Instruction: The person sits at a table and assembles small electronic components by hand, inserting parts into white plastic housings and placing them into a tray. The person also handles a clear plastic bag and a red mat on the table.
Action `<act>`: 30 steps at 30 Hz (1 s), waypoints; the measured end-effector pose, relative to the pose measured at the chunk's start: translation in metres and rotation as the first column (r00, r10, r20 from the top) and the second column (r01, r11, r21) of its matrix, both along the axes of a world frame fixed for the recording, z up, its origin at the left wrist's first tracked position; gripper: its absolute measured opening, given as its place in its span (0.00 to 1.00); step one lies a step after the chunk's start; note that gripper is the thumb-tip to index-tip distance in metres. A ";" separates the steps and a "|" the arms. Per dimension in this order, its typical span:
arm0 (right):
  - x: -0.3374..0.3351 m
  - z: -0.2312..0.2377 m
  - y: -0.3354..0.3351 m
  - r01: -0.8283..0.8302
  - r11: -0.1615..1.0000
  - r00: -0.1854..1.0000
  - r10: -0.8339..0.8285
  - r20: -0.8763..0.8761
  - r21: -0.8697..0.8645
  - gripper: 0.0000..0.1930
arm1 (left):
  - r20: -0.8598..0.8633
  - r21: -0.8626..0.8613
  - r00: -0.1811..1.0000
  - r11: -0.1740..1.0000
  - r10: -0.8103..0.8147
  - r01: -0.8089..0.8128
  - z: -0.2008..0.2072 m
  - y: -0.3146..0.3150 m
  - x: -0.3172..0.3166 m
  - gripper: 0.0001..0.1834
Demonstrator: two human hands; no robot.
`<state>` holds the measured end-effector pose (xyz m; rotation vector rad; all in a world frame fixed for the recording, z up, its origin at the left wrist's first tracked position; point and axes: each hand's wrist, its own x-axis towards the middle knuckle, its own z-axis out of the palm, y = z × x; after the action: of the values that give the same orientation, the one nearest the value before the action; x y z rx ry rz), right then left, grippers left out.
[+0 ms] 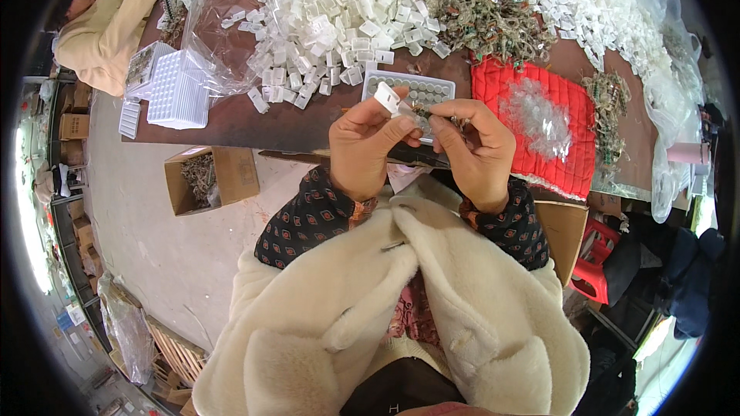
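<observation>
My left hand (361, 146) is closed on a small white plastic case (387, 98), held up between thumb and fingers above the table's near edge. Close beside it, my right hand (479, 152) pinches a thin dark beaded strand (421, 111), which reaches toward the case. Fingers partly hide the strand, so I cannot tell whether any of it lies inside the case. Just behind my hands sits a pale tray (409, 75) with rows of round greyish pieces, partly covered by my fingers.
White plastic cases (331, 8) are heaped across the table, beside a tangled pile of beaded cords (493, 11). A red quilted cloth (493, 81) at right bears clear plastic bits (539, 119). White trays (179, 100) are stacked at left; a cardboard box (236, 173) stands below. Another person (100, 38) sits far left.
</observation>
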<state>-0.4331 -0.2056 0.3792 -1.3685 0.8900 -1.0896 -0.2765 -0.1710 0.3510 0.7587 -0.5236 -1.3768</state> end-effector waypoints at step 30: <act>0.007 0.008 0.001 -0.132 0.991 0.991 0.131 0.025 0.021 0.07 | 0.195 -0.297 0.966 0.949 0.171 -0.107 -0.014 0.006 0.002 0.14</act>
<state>-0.4260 -0.2044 0.3877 -1.3732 0.7813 -0.9898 -0.2741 -0.1650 0.3374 0.6999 -0.8078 -1.0622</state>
